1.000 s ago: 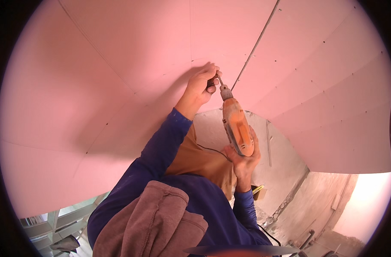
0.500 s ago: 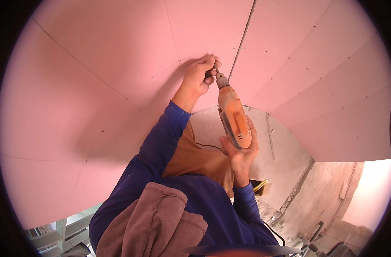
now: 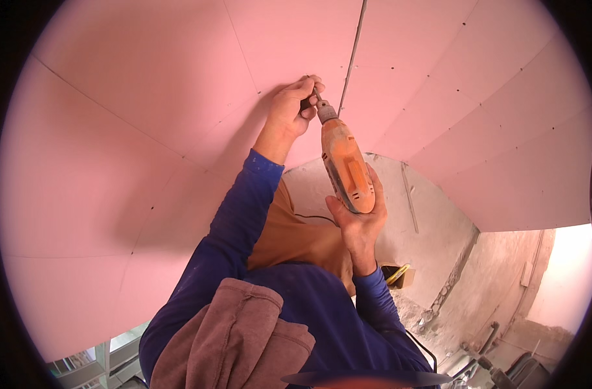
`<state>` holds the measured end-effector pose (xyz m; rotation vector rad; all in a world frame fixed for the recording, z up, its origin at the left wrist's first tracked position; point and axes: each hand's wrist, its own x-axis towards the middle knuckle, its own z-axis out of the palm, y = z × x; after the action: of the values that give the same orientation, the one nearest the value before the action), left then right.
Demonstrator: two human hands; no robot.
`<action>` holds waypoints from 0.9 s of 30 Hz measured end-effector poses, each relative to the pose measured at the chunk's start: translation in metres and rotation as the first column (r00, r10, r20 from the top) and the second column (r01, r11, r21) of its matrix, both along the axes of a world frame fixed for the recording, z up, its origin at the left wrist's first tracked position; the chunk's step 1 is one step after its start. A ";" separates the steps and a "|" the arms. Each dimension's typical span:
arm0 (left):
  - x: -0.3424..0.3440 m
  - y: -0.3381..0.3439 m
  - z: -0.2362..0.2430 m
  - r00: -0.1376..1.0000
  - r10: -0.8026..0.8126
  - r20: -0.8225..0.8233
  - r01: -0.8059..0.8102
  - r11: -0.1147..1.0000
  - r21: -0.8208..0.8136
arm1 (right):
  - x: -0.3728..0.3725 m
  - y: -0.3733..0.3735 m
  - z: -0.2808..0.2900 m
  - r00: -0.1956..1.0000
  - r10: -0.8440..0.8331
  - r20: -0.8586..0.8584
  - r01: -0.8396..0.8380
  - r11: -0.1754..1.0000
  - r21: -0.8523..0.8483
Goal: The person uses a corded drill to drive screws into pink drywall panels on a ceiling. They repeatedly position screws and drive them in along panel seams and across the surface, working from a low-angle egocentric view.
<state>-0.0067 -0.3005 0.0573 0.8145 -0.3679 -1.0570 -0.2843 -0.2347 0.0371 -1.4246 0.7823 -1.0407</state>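
Observation:
My right hand grips the rear of an orange, worn corded drill, whose grey chuck points up toward pink boarding. At the tip of the thin bit, my left hand is closed against the board, fingers curled round or beside the bit and something small and dark that I cannot make out. The left hand casts a shadow on the board. A narrow grey gap runs through the boarding just right of the bit, among scattered small dark fastener dots.
Below lies a rough grey concrete surface. A small open box with a yellow-handled item sits right of my forearm. Dark pipes or tools lie at lower right, and a metal frame shows at lower left. A brown cloth drapes at my front.
Both hands and the drill have moved up and slightly left in the picture, as has the gap in the boarding. Both grips look the same.

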 end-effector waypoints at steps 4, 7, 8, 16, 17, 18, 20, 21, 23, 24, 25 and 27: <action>0.002 0.000 -0.001 1.000 -0.007 -0.006 0.007 1.000 -0.009 | 0.001 -0.001 0.000 1.000 0.001 0.008 -0.001 1.000 -0.015; 0.004 -0.001 0.000 0.999 -0.027 -0.017 0.027 0.999 -0.024 | 0.001 -0.002 0.002 1.000 0.001 0.005 -0.001 0.999 -0.036; 0.004 -0.001 0.000 0.999 -0.020 -0.025 0.020 1.000 -0.007 | 0.001 -0.001 0.003 1.000 0.001 0.005 -0.001 0.999 -0.038; 0.003 -0.001 0.002 0.999 -0.036 -0.034 0.035 0.999 -0.038 | 0.005 -0.003 0.011 1.000 0.006 -0.021 -0.007 0.999 -0.045; 0.003 -0.001 0.003 0.999 -0.029 -0.033 0.028 0.999 -0.029 | 0.005 -0.003 0.011 0.999 0.003 -0.039 -0.005 0.998 -0.068; 0.004 -0.001 0.003 0.999 -0.039 -0.038 0.038 0.999 -0.040 | 0.005 -0.004 0.012 0.998 0.000 -0.055 -0.005 0.996 -0.090; 0.004 -0.001 0.004 0.998 -0.039 -0.050 0.037 0.999 -0.033 | 0.007 -0.004 0.012 1.000 0.000 -0.028 -0.002 0.996 -0.084; 0.004 -0.002 0.003 0.998 -0.036 -0.046 0.035 0.999 -0.027 | 0.008 -0.004 0.012 1.000 -0.001 -0.018 0.000 0.997 -0.081; 0.004 -0.002 0.004 0.999 -0.026 -0.041 0.026 1.000 -0.013 | 0.008 -0.003 0.012 1.000 -0.005 -0.024 0.003 0.996 -0.086; 0.004 -0.002 0.004 0.998 -0.031 -0.046 0.030 0.999 -0.018 | 0.009 -0.003 0.011 1.000 -0.007 -0.028 0.004 0.996 -0.088; 0.004 -0.002 0.004 0.998 -0.034 -0.052 0.033 0.999 -0.018 | 0.009 -0.004 0.011 1.000 -0.004 -0.020 0.003 0.996 -0.084; 0.005 -0.002 0.004 0.998 -0.040 -0.057 0.039 0.999 -0.025 | 0.009 -0.004 0.011 1.000 -0.002 -0.004 0.002 0.997 -0.075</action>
<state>-0.0019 -0.3027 0.0612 0.7563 -0.3489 -1.1082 -0.2751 -0.2386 0.0484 -1.4899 0.7541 -1.0788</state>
